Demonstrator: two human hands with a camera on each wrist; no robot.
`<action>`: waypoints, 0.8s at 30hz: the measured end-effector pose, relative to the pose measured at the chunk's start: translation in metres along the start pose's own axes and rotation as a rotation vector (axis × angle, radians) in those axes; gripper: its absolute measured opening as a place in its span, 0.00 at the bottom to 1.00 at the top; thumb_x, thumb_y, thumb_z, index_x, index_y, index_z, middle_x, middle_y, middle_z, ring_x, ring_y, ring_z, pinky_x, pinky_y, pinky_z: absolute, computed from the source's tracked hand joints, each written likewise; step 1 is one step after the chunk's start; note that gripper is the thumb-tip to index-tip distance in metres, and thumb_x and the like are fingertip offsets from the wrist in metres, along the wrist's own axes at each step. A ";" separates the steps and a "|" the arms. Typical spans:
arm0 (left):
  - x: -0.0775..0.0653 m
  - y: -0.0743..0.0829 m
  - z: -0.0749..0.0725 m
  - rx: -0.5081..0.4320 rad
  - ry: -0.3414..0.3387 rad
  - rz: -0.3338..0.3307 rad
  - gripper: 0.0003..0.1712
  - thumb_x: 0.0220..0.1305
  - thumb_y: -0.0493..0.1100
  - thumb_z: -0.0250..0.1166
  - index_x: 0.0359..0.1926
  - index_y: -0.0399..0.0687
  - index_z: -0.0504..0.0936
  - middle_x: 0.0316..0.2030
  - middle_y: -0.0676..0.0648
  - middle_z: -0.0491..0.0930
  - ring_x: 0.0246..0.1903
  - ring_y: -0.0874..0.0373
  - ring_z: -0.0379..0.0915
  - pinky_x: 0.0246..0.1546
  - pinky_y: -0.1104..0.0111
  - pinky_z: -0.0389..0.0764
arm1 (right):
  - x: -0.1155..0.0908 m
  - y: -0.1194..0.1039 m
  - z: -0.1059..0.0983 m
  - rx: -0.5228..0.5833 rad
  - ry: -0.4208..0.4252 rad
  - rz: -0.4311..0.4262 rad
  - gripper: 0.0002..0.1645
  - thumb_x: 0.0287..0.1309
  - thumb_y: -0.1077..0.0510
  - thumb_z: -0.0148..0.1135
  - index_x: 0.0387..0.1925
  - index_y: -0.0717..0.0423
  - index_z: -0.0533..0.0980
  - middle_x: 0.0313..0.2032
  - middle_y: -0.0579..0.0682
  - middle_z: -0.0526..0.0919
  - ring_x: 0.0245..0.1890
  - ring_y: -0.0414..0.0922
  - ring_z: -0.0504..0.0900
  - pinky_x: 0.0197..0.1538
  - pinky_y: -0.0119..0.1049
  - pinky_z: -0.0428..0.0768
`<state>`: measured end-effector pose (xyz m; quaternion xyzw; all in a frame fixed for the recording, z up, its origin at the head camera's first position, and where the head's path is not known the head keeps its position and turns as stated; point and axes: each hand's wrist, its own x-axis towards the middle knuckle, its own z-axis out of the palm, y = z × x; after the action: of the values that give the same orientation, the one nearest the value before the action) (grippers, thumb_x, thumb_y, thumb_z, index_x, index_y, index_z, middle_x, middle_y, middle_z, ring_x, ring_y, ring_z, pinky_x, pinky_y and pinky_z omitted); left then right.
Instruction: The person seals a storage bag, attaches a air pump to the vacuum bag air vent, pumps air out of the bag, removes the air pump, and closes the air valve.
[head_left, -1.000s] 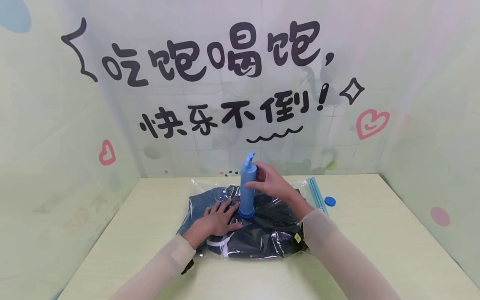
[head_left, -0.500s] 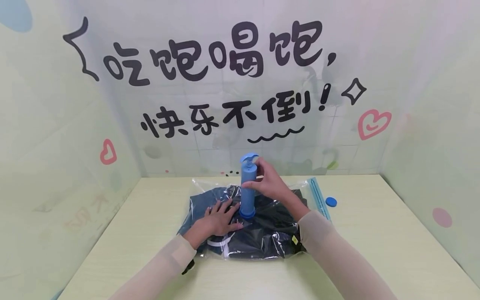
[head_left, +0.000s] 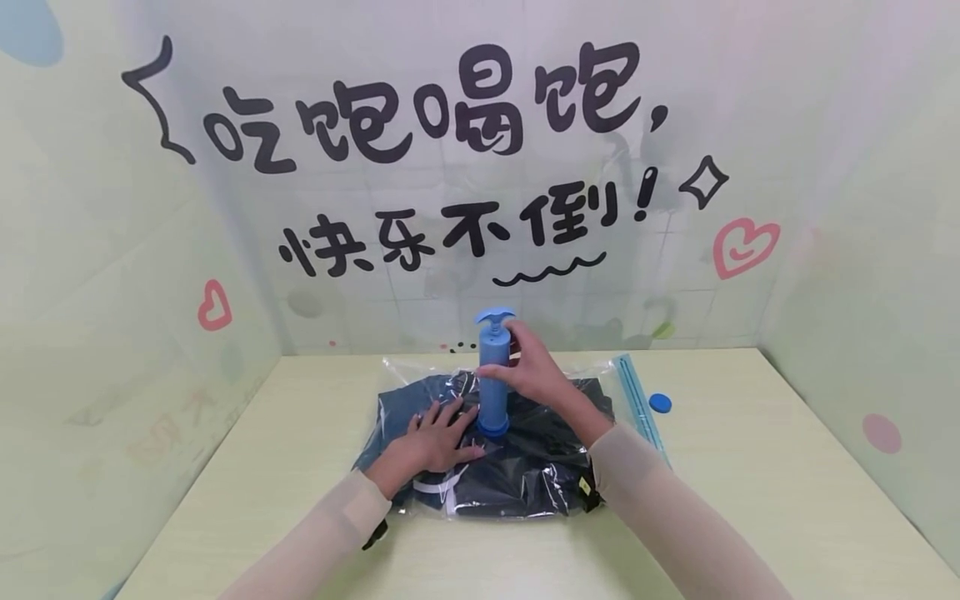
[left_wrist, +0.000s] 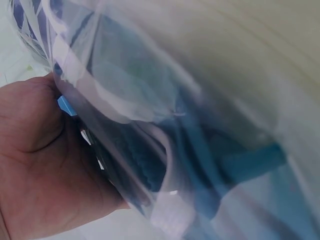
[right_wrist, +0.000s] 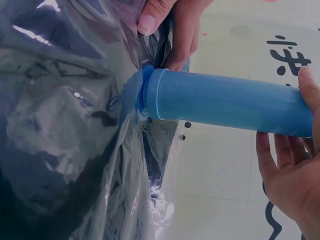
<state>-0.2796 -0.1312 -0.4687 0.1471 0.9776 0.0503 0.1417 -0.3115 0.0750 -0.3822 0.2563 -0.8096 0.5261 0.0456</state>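
A blue hand pump stands upright on a clear vacuum storage bag filled with dark clothes. Its T-shaped handle is pushed down close to the top of the barrel. My right hand holds the upper barrel from the right, thumb in front and fingers behind. In the right wrist view, the pump's lower end sits at the blue valve in the plastic. My left hand rests on the bag left of the pump's foot, fingers spread. The left wrist view shows its palm against the plastic.
A round blue cap lies on the pale wooden table, right of the bag. The bag's teal zip edge runs along its right side. Printed walls enclose the table at the back and both sides.
The pump's handle has turned from nearly edge-on to broadside as my right hand twists the barrel. My right wrist has shifted slightly left; my left hand stays in place.
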 end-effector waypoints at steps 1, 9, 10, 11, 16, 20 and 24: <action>0.001 -0.001 0.000 -0.003 -0.002 0.002 0.45 0.72 0.69 0.55 0.81 0.58 0.53 0.79 0.44 0.44 0.75 0.33 0.36 0.68 0.35 0.44 | 0.000 0.000 0.000 -0.004 -0.008 0.000 0.40 0.58 0.53 0.77 0.65 0.59 0.67 0.56 0.56 0.75 0.50 0.52 0.79 0.52 0.51 0.81; -0.005 0.001 -0.004 -0.022 -0.009 0.011 0.46 0.72 0.69 0.55 0.82 0.59 0.52 0.80 0.44 0.42 0.76 0.34 0.35 0.69 0.36 0.43 | -0.001 0.001 -0.006 0.118 -0.102 0.002 0.33 0.64 0.56 0.71 0.65 0.60 0.67 0.57 0.56 0.77 0.58 0.54 0.78 0.57 0.54 0.77; -0.007 0.002 -0.006 -0.020 -0.007 0.009 0.46 0.72 0.69 0.55 0.81 0.59 0.53 0.79 0.44 0.43 0.76 0.34 0.36 0.69 0.36 0.44 | -0.001 0.001 -0.008 0.144 -0.121 -0.002 0.33 0.65 0.57 0.70 0.65 0.60 0.67 0.58 0.57 0.77 0.59 0.54 0.77 0.59 0.55 0.76; -0.008 0.003 -0.007 -0.020 -0.009 0.006 0.46 0.72 0.69 0.54 0.81 0.60 0.52 0.80 0.44 0.43 0.76 0.34 0.35 0.69 0.36 0.43 | -0.001 0.001 -0.011 0.168 -0.142 -0.005 0.33 0.65 0.59 0.70 0.66 0.60 0.66 0.60 0.57 0.77 0.61 0.55 0.76 0.60 0.55 0.75; -0.009 0.005 -0.010 -0.013 -0.016 -0.015 0.46 0.72 0.70 0.54 0.81 0.59 0.53 0.80 0.45 0.43 0.76 0.34 0.36 0.69 0.36 0.45 | 0.001 0.002 -0.020 0.289 -0.223 -0.045 0.34 0.65 0.69 0.64 0.69 0.63 0.63 0.64 0.61 0.74 0.65 0.56 0.73 0.64 0.54 0.71; -0.004 0.003 -0.007 -0.016 -0.021 -0.017 0.46 0.72 0.70 0.54 0.81 0.59 0.52 0.80 0.45 0.43 0.76 0.34 0.36 0.69 0.36 0.44 | 0.000 0.007 -0.021 0.279 -0.232 -0.057 0.35 0.66 0.70 0.63 0.71 0.66 0.63 0.64 0.63 0.75 0.64 0.57 0.75 0.63 0.51 0.73; -0.001 -0.001 -0.003 -0.017 -0.019 -0.011 0.46 0.71 0.70 0.54 0.82 0.60 0.52 0.80 0.45 0.41 0.76 0.34 0.34 0.69 0.36 0.44 | 0.000 0.009 -0.017 0.228 -0.190 -0.033 0.36 0.66 0.65 0.67 0.72 0.64 0.64 0.64 0.62 0.75 0.62 0.56 0.76 0.60 0.49 0.75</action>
<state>-0.2796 -0.1322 -0.4658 0.1409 0.9766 0.0561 0.1526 -0.3187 0.0923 -0.3821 0.3218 -0.7408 0.5873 -0.0519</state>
